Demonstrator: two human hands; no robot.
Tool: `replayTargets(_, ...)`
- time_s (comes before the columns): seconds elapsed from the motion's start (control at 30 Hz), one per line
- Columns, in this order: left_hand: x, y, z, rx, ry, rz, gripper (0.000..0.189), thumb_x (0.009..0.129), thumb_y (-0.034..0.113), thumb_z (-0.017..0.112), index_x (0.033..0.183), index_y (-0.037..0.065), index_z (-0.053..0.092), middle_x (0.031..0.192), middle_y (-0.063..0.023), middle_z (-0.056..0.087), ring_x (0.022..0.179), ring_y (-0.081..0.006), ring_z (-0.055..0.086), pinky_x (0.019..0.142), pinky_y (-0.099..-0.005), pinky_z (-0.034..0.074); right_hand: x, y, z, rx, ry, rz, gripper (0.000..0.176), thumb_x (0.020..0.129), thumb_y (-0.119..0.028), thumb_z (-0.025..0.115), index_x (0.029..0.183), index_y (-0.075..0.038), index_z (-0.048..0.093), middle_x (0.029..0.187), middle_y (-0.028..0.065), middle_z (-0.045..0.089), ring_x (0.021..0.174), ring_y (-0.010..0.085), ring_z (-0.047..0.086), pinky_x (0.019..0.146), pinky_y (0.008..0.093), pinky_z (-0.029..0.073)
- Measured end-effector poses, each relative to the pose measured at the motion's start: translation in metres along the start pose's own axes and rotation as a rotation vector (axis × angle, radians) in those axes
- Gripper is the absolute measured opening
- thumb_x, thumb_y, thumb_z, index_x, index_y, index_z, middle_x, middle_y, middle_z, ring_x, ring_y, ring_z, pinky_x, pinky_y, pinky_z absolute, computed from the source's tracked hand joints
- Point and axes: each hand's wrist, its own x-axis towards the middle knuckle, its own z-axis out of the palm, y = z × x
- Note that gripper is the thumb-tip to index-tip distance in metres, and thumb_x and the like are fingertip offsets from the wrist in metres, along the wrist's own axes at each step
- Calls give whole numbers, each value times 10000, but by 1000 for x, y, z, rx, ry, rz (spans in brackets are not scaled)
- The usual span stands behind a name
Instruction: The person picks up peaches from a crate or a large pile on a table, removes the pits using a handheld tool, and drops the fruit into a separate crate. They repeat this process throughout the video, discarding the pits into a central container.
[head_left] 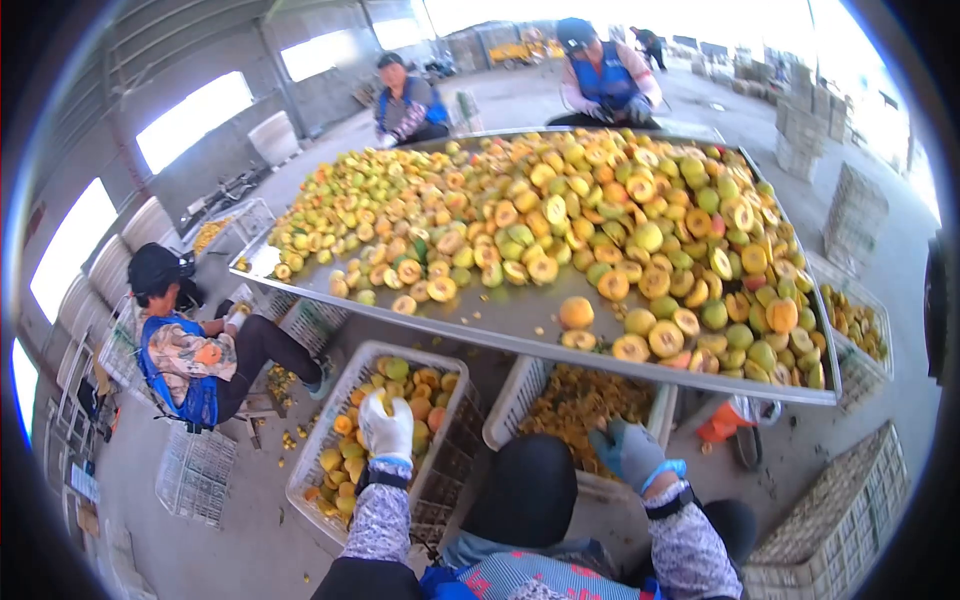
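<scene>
My left hand (387, 428), in a white glove, is over a white crate (300, 478) of yellow-orange fruit and has its fingers closed on a piece of fruit (386, 400). Over a second crate (510, 402), which holds brown-yellow scraps (575, 400), is my right hand (635, 452) in a grey-blue glove. Its fingers are bent, and anything between them is too small to make out. Beyond both crates, a metal table (470, 312) bears a large heap of halved fruit (540, 215).
A person in a blue vest (190, 350) sits at the left. Two more people (410, 105) (606, 80) sit behind the table. Empty crates stand at lower left (197, 472) and lower right (835, 520). A crate of fruit (860, 325) is beside the table's right end.
</scene>
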Motion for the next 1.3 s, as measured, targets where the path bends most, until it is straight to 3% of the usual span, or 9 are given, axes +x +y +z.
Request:
replayTargets(0.27,31,235,21,-795,-346,423,275,893,130,704,1131,-7,693,1098,-172,723,1015,-252,694,910,-327,532,1,-13,-18,-21,-116,133,359,943,-379,642,893,-23,649,816,264,676,792,452,663,684,544,506)
replayTargets(0.37,45,301,33,-514,-751,379,656,854,480,672,1349,60,579,1332,-192,620,1219,-333,600,1051,-415,450,3,-15,-18,27,-63,50,334,923,-337,679,839,-21,615,700,243,633,701,454,639,602,539,472)
replayTargets(0.57,43,324,102,-7,-948,560,520,827,369,660,1284,122,641,1263,-164,650,1163,-311,629,1022,-402,472,8,-33,-31,21,-10,20,241,952,-249,659,911,-14,627,765,237,674,740,445,656,613,489,490)
replayTargets(0.7,56,303,73,-690,-939,200,450,855,293,687,1244,68,651,1094,-104,719,1045,-224,680,889,-333,533,19,-49,-47,280,331,-108,176,970,-186,643,954,-14,609,724,205,644,639,382,633,574,429,468)
replayTargets(0.8,43,303,37,-1502,-1131,-259,471,923,223,643,1354,48,567,1234,-113,672,1080,-259,670,903,-422,547,23,-43,-47,355,442,-59,173,988,-174,620,960,-5,599,720,185,636,619,293,632,575,406,463)
replayTargets(0.93,1,315,14,-2161,-1358,-334,494,967,190,565,1415,4,474,1393,-200,557,1211,-328,616,964,-439,544,25,-49,-52,487,407,-30,198,995,-180,597,1052,10,602,755,196,645,667,277,655,608,375,491)
replayTargets(1.07,-40,332,16,-1763,-1007,174,442,1026,252,491,1373,-22,499,1368,-217,579,1223,-308,611,1008,-400,525,27,-44,-58,398,430,-2,236,998,-229,588,996,7,591,780,223,658,706,381,680,581,429,487)
replayTargets(1.2,-55,342,4,-2087,-1219,-425,441,1054,300,455,1339,-31,518,1330,-218,606,1198,-288,619,1007,-388,529,27,-37,-55,377,395,6,226,1015,-200,563,1024,21,607,750,166,660,668,234,653,611,369,487)
replayTargets(1.3,-57,343,8,-2038,-1184,-445,453,1070,358,416,1306,-1,558,1348,-196,598,1219,-330,597,994,-487,520,25,-36,-54,355,379,9,237,1019,-207,564,1032,24,611,784,175,677,708,236,668,630,366,496)
